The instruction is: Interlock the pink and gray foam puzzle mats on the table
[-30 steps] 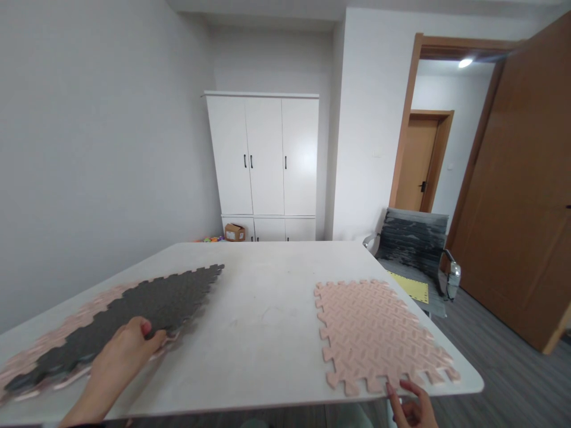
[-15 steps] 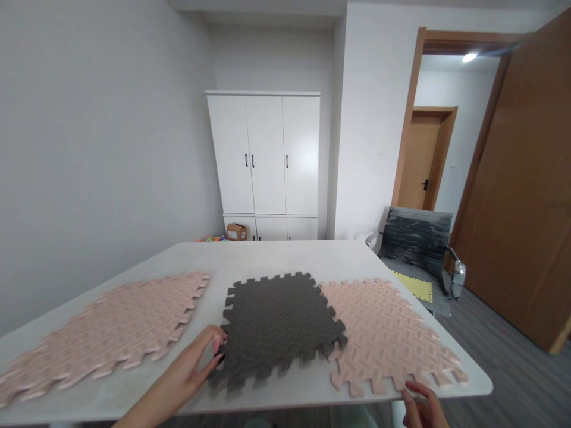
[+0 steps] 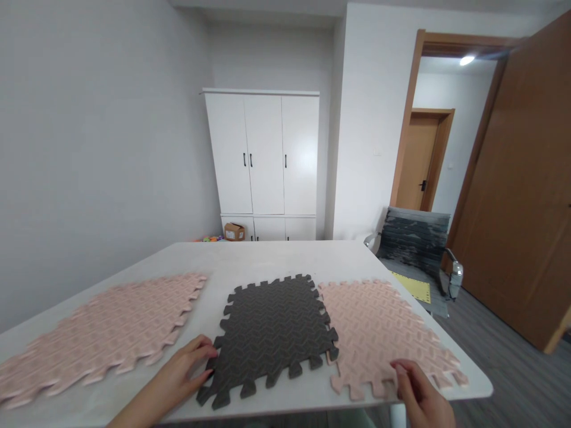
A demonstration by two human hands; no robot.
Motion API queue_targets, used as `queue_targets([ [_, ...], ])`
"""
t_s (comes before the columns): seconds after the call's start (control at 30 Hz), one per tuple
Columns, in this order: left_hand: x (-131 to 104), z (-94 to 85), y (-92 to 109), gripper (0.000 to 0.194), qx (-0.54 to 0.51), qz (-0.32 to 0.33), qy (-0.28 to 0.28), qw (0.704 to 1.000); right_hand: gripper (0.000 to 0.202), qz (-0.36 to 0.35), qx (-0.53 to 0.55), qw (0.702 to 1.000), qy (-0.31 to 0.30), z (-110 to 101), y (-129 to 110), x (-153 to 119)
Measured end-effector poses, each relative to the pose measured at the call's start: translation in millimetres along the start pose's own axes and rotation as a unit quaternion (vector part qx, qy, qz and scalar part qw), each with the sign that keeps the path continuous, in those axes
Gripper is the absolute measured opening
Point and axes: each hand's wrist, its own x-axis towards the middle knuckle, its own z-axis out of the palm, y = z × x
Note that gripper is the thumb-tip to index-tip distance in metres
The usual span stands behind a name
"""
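A dark grey foam tile (image 3: 274, 333) with interlocking edges lies on the white table, its right edge against a pink foam tile (image 3: 375, 333). Thumb and fingers of my left hand (image 3: 185, 371) close on the grey tile's left edge near the front corner. My right hand (image 3: 419, 389) pinches the front edge of the right pink tile, thumb and fingertips together. Farther left lies another pink tile (image 3: 116, 333), with a gap between it and the grey one.
The white table (image 3: 250, 255) has its right front corner beyond the right tile. A chair (image 3: 414, 238) holding a yellow sheet (image 3: 413, 287) stands past the right edge. Behind the table are a white cabinet (image 3: 267, 154) and a cardboard box (image 3: 234, 232).
The grey tile has come down and toward me, now lying flatter beside the right pink tile. My left hand moved with it. My right hand has shifted slightly up over the pink edge.
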Motion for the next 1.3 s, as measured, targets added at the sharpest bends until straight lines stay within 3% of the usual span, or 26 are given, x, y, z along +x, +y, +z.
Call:
queue_targets([
  [0.17,1,-4.1,10,0.021,-0.019,0.002,-0.021,1.0,0.033,-0.14,-0.052,0.977,-0.154,33,-58,29],
  [0.37,-13,-5.2,9,0.023,-0.034,-0.004,-0.014,0.999,0.043,-0.187,-0.134,0.942,-0.244,56,-74,41],
  [0.6,-17,-6.7,-5,0.027,-0.008,-0.001,0.033,0.999,0.057,-0.188,-0.138,0.931,-0.28,51,-74,35],
  [0.77,-21,-12.8,-1,0.026,-0.011,0.005,0.053,0.999,0.037,-0.19,-0.111,0.929,-0.297,51,-74,32],
  [0.87,-23,-9.5,0,0.026,-0.009,0.004,0.057,0.998,0.037,-0.19,-0.088,0.929,-0.305,53,-70,32],
  [1.07,-15,2.6,-6,0.026,-0.019,0.006,0.029,0.999,0.036,-0.184,-0.059,0.935,-0.299,55,-66,34],
  [1.3,-16,1.2,-11,0.027,-0.027,-0.016,0.008,0.999,0.035,-0.186,-0.058,0.929,-0.314,51,-67,35],
])
